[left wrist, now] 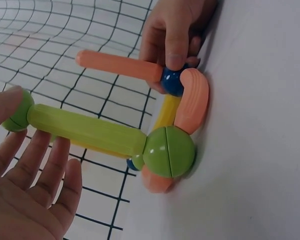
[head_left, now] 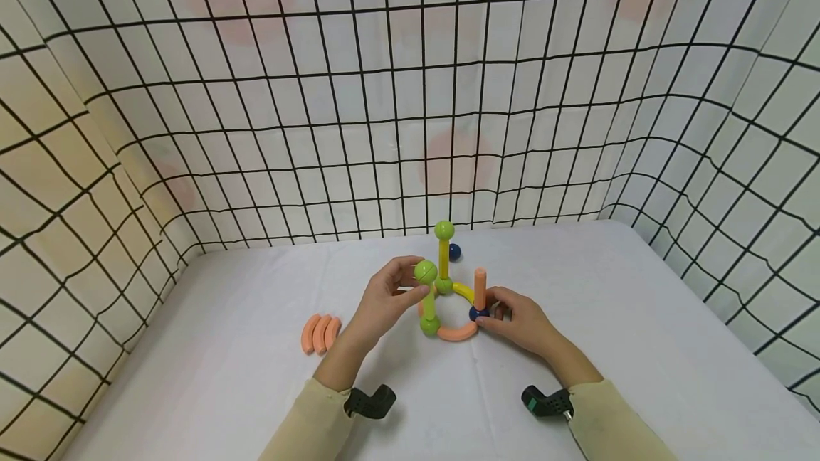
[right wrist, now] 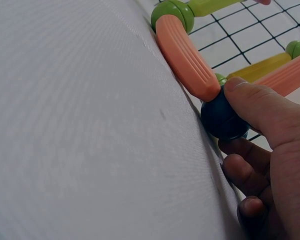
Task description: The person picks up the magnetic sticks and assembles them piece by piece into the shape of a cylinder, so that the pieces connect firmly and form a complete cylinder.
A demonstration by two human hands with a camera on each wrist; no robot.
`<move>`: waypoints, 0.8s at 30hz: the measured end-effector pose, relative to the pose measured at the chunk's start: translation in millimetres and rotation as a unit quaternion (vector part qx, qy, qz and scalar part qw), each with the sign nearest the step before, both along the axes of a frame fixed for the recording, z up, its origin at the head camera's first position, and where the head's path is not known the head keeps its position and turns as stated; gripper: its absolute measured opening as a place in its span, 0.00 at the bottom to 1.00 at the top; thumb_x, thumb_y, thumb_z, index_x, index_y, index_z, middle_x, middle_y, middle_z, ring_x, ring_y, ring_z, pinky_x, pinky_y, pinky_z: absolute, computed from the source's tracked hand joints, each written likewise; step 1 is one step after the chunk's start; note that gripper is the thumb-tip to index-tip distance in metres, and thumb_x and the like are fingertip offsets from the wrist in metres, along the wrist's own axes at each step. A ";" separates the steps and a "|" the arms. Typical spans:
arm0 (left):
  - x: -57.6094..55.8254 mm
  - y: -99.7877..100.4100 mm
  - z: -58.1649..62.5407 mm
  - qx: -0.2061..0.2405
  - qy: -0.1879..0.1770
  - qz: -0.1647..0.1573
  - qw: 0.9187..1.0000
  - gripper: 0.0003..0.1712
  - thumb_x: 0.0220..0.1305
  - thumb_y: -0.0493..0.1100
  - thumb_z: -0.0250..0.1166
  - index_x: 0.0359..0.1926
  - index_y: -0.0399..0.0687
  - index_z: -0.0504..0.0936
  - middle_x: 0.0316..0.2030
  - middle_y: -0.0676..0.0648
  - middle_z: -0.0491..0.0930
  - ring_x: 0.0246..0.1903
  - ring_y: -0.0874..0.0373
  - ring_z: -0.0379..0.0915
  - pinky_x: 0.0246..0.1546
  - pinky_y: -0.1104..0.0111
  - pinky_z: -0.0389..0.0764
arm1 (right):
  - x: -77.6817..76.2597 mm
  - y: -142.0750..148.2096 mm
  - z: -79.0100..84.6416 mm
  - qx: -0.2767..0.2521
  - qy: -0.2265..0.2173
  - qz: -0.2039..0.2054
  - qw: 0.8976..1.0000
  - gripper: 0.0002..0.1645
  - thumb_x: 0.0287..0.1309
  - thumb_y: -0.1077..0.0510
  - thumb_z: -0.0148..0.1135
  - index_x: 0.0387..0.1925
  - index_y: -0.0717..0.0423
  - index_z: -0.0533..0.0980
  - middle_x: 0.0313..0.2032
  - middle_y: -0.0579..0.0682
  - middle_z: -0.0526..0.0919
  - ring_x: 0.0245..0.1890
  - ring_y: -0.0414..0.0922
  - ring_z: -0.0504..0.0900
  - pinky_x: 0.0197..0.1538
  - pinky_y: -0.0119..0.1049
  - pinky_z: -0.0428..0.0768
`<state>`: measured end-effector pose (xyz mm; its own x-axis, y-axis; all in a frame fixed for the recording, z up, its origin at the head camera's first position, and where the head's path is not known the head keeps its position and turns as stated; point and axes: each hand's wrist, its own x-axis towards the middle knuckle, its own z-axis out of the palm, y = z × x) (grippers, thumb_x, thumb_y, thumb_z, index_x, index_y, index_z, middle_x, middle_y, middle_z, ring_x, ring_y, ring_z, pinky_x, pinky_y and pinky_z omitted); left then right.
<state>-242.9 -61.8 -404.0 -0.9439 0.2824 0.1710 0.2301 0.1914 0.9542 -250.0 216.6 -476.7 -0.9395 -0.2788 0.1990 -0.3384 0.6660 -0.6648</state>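
My left hand (head_left: 384, 301) pinches a green ball (left wrist: 20, 112) atop an upright green rod (left wrist: 87, 129), thumb on one side and fingertips on the other. Another green ball (left wrist: 170, 151) joins that rod's foot. With thumb and fingers, my right hand (head_left: 522, 320) grips a dark blue ball (right wrist: 225, 114) low at the table. An orange straight rod (head_left: 480, 289) rises from the blue ball. An orange curved rod (right wrist: 186, 57) links the blue ball to the green foot ball. A yellow curved rod (head_left: 464, 292) continues the ring at the back.
A yellow rod (head_left: 444, 258) with a green ball (head_left: 444, 230) on top stands at the ring's far side. Behind it lies a loose dark blue ball (head_left: 455, 252). Three orange curved rods (head_left: 320, 334) lie at left on the white table (head_left: 211, 375). Black-grid cloth walls enclose the back and sides.
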 end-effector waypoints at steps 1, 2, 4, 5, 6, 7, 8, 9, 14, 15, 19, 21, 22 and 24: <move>-0.4 -0.8 -0.2 -0.001 -0.002 -0.003 1.000 0.26 0.64 0.41 0.69 0.63 0.54 0.75 0.52 0.47 0.84 0.52 0.54 0.78 0.55 0.62 0.77 | -0.2 0.1 -0.2 0.000 0.001 0.000 1.000 0.23 0.56 0.50 0.73 0.52 0.49 0.79 0.40 0.42 0.83 0.34 0.37 0.74 0.36 0.29 0.73; -0.9 -1.5 -0.4 -0.003 -0.004 -0.006 1.000 0.26 0.64 0.41 0.69 0.63 0.54 0.75 0.52 0.47 0.84 0.52 0.53 0.78 0.55 0.63 0.77 | -0.3 0.2 -0.4 -0.001 0.001 0.000 1.000 0.23 0.56 0.50 0.73 0.52 0.49 0.79 0.40 0.42 0.83 0.34 0.37 0.74 0.36 0.29 0.73; -2.3 -3.2 -1.2 -0.006 -0.010 -0.012 1.000 0.27 0.64 0.41 0.69 0.63 0.54 0.75 0.53 0.48 0.83 0.53 0.54 0.78 0.55 0.63 0.77 | -0.7 0.3 -0.8 -0.001 0.001 0.000 1.000 0.23 0.56 0.50 0.73 0.52 0.49 0.79 0.40 0.42 0.83 0.34 0.37 0.74 0.36 0.29 0.73; -2.8 -3.9 -1.0 -0.008 -0.011 -0.014 1.000 0.27 0.64 0.41 0.69 0.63 0.55 0.74 0.53 0.48 0.83 0.53 0.54 0.78 0.55 0.63 0.77 | -0.8 0.3 -1.0 0.000 0.000 0.000 1.000 0.23 0.56 0.50 0.73 0.52 0.49 0.79 0.40 0.42 0.83 0.34 0.37 0.74 0.36 0.29 0.73; -3.5 -4.6 -1.1 -0.009 -0.013 -0.017 1.000 0.27 0.64 0.41 0.69 0.63 0.55 0.75 0.53 0.48 0.83 0.52 0.54 0.78 0.55 0.63 0.77 | -1.0 0.3 -1.1 0.000 0.001 0.000 1.000 0.23 0.56 0.49 0.73 0.52 0.49 0.79 0.40 0.42 0.83 0.34 0.37 0.74 0.36 0.29 0.73; -3.8 -5.5 -0.8 -0.008 -0.014 -0.019 1.000 0.27 0.64 0.41 0.70 0.63 0.55 0.75 0.53 0.48 0.83 0.52 0.55 0.78 0.55 0.62 0.77 | -1.1 0.4 -1.2 0.000 0.001 -0.001 1.000 0.23 0.56 0.49 0.73 0.52 0.49 0.79 0.40 0.42 0.83 0.34 0.37 0.74 0.36 0.29 0.73; -4.2 -6.3 -0.6 -0.008 -0.015 -0.021 1.000 0.27 0.64 0.42 0.70 0.63 0.56 0.75 0.53 0.49 0.83 0.52 0.55 0.78 0.55 0.62 0.78 | -1.1 0.4 -1.3 0.000 0.000 -0.001 1.000 0.23 0.56 0.49 0.73 0.52 0.49 0.79 0.40 0.42 0.83 0.34 0.37 0.74 0.36 0.29 0.73; -4.4 -7.4 -0.4 -0.009 -0.016 -0.024 1.000 0.27 0.64 0.42 0.70 0.63 0.56 0.75 0.54 0.49 0.83 0.52 0.55 0.78 0.55 0.62 0.78 | -1.0 0.4 -1.3 0.001 0.001 -0.002 1.000 0.23 0.56 0.50 0.73 0.52 0.49 0.79 0.40 0.42 0.83 0.34 0.37 0.74 0.36 0.29 0.73; -4.4 -13.0 0.8 -0.011 -0.025 -0.031 0.999 0.26 0.64 0.42 0.69 0.62 0.59 0.75 0.56 0.50 0.82 0.53 0.54 0.78 0.55 0.62 0.79 | -0.9 0.3 -1.2 0.003 0.000 -0.004 1.000 0.23 0.56 0.50 0.73 0.52 0.50 0.79 0.40 0.42 0.83 0.34 0.37 0.74 0.36 0.29 0.73; -4.3 -13.9 0.7 -0.012 -0.028 -0.032 0.999 0.26 0.64 0.42 0.69 0.62 0.60 0.75 0.56 0.50 0.81 0.53 0.54 0.78 0.55 0.62 0.79 | -1.0 0.2 -1.3 0.002 0.000 -0.003 1.000 0.23 0.56 0.50 0.73 0.52 0.50 0.79 0.40 0.42 0.83 0.34 0.37 0.74 0.36 0.29 0.73; -4.5 -15.7 -0.1 -0.013 -0.043 -0.033 0.998 0.24 0.67 0.42 0.67 0.63 0.60 0.75 0.56 0.50 0.81 0.54 0.55 0.77 0.54 0.61 0.80 | -1.4 0.5 -1.8 0.001 0.000 -0.001 1.000 0.23 0.56 0.50 0.73 0.52 0.49 0.79 0.40 0.42 0.82 0.34 0.37 0.74 0.36 0.29 0.73; -5.2 -15.8 -0.9 -0.013 -0.047 -0.033 0.998 0.23 0.69 0.41 0.65 0.63 0.60 0.75 0.56 0.50 0.81 0.53 0.56 0.78 0.54 0.62 0.80 | -1.5 0.6 -2.0 0.000 0.000 -0.001 1.000 0.23 0.57 0.50 0.73 0.52 0.49 0.79 0.40 0.42 0.82 0.34 0.37 0.74 0.36 0.29 0.73; -5.6 -15.8 -1.4 -0.011 -0.048 -0.032 0.998 0.22 0.69 0.40 0.63 0.63 0.59 0.75 0.56 0.49 0.81 0.52 0.56 0.78 0.54 0.62 0.80 | -1.4 0.7 -2.0 0.000 0.000 0.000 1.000 0.22 0.57 0.50 0.73 0.52 0.49 0.79 0.39 0.42 0.82 0.34 0.37 0.74 0.36 0.29 0.73; -6.5 -15.7 -2.7 -0.007 -0.047 -0.031 0.998 0.21 0.71 0.39 0.61 0.63 0.56 0.75 0.56 0.47 0.81 0.51 0.57 0.80 0.53 0.62 0.81 | -1.2 0.8 -1.8 0.000 0.000 0.000 1.000 0.22 0.56 0.50 0.73 0.52 0.49 0.79 0.39 0.42 0.82 0.34 0.37 0.74 0.36 0.29 0.73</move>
<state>-249.4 -77.5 -406.7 -0.9361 0.3427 0.0786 0.1520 0.1929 0.9694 -251.3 217.4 -478.5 -0.9395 -0.2787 0.1993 -0.3386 0.6656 -0.6651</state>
